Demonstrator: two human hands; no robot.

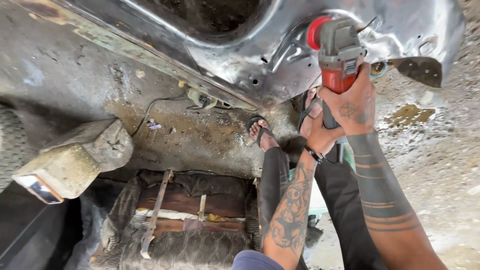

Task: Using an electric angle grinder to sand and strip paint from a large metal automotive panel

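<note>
Your right hand [353, 107] grips the body of a red and grey angle grinder [336, 52]; your left hand [320, 134] closes on its lower handle. The grinder's head meets a bare metal car panel [250, 55], above your sandalled foot [261, 132] on wet concrete ground [190, 135].

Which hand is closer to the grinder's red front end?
The right. The right hand wraps the grinder body just behind the red end; the left hand sits lower, at the tail of the handle.
</note>
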